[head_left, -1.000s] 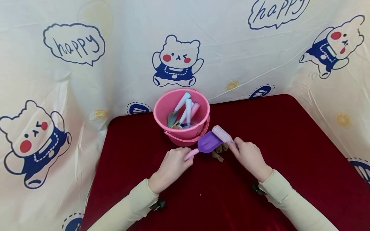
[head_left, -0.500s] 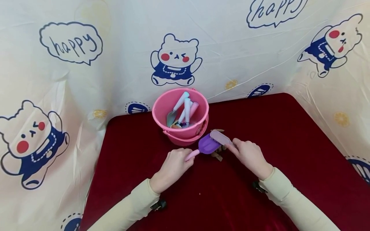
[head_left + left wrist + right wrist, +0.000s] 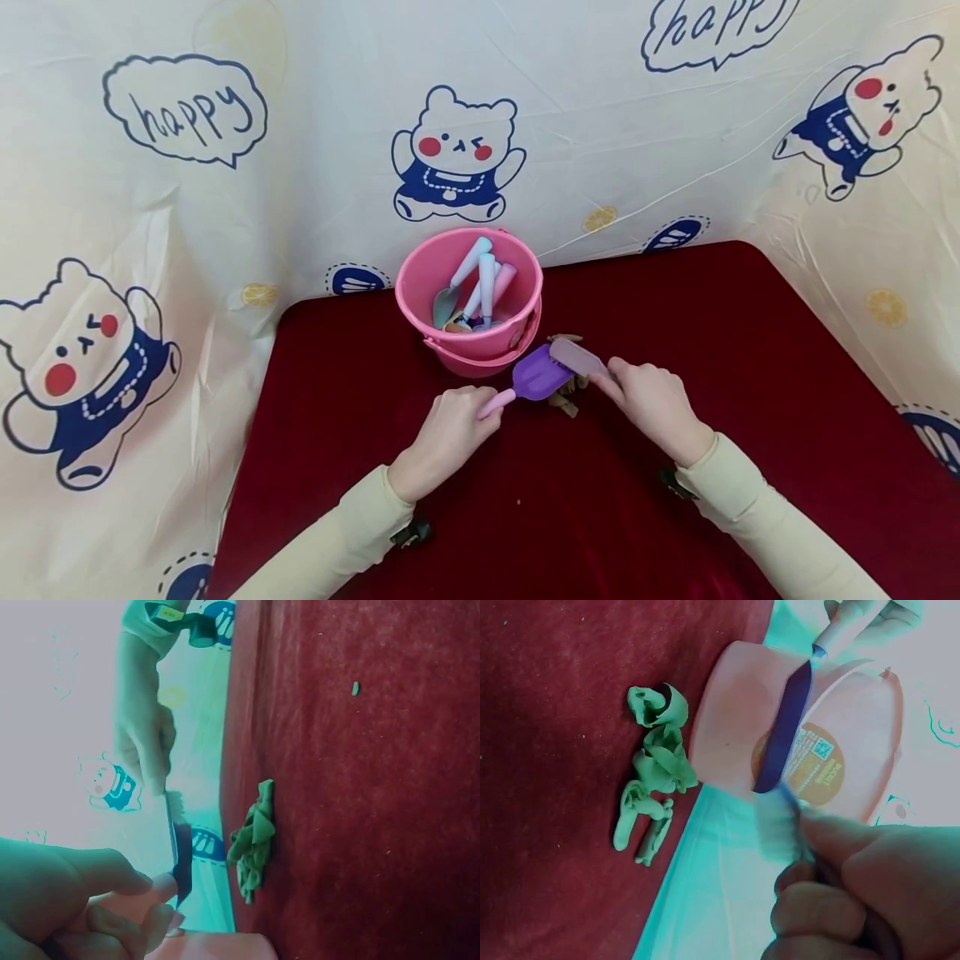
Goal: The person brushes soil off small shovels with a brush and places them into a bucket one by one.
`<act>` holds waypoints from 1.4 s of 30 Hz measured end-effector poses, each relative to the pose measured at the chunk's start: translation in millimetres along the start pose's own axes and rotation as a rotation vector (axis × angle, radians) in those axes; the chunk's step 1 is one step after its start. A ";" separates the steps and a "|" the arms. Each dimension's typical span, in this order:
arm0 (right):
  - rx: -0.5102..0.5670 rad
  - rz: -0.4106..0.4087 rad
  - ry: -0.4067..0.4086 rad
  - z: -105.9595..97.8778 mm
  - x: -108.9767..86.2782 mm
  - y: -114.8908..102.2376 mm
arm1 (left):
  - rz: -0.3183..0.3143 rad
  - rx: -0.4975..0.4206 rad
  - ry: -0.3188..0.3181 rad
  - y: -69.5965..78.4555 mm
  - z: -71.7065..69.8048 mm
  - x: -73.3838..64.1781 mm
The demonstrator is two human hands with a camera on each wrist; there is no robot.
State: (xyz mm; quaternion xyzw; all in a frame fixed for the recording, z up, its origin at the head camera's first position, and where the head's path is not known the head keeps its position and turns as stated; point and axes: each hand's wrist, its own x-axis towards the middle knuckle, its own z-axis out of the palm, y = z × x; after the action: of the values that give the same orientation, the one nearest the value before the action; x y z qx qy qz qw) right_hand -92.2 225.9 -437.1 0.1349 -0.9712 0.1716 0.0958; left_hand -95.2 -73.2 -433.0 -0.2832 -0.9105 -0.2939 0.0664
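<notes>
My left hand [image 3: 444, 429] grips the pink handle of a purple toy shovel [image 3: 534, 375], its blade held up in front of the bucket. My right hand [image 3: 660, 408] holds a pale lilac brush [image 3: 576, 357] whose bristles point down at the right edge of the blade. Below both tools lie several curled, peel-like scraps [image 3: 564, 406], brownish in the head view and greenish in the wrist views. From the right wrist, the brush bristles [image 3: 774, 825] show right at the shovel's tip, away from the scraps [image 3: 664, 761] on the cloth.
A pink bucket [image 3: 465, 365] stands just behind the shovel, with several pastel-handled tools [image 3: 486, 287] inside. Dark red cloth [image 3: 750, 358] covers the table, and a small crumb [image 3: 518, 502] lies near its front. Printed white curtains [image 3: 585, 108] close off the back and sides.
The brush head has come down and tipped over, bristles towards the shovel, uncovering a scrap behind it. Since half a second ago it has shifted slightly right. The shovel stays nearly in place.
</notes>
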 end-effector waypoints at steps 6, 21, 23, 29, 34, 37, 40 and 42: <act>0.053 -0.078 -0.046 -0.1 0.4 -3.6 | -0.008 -0.013 -0.014 0.6 0.2 1.5; -0.015 0.021 0.033 0.0 1.8 9.9 | 0.009 -0.002 0.010 0.2 1.6 -0.9; -0.006 0.055 0.033 0.0 1.7 10.8 | 0.012 0.000 0.015 0.1 1.7 -1.3; 0.048 0.122 0.002 1.1 -0.4 14.5 | 0.024 0.007 0.034 1.5 1.5 -1.9; 0.106 0.109 -0.045 4.8 -1.2 13.0 | 0.031 0.007 0.051 3.8 1.4 -3.0; 0.117 0.080 -0.060 8.9 -0.4 10.9 | 0.022 0.001 0.045 5.4 -0.6 -2.8; 0.123 0.060 -0.074 10.9 0.0 7.4 | 0.019 -0.007 0.045 6.8 -2.2 -2.5; 0.134 0.062 -0.092 11.4 -0.1 4.7 | 0.026 -0.006 0.051 7.6 -3.2 -2.0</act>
State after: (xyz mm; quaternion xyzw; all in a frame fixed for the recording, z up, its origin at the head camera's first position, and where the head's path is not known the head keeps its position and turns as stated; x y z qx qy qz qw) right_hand -95.1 226.1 -449.1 0.1186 -0.9646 0.2327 0.0366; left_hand -89.4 -70.9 -427.2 -0.2877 -0.9038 -0.3030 0.0923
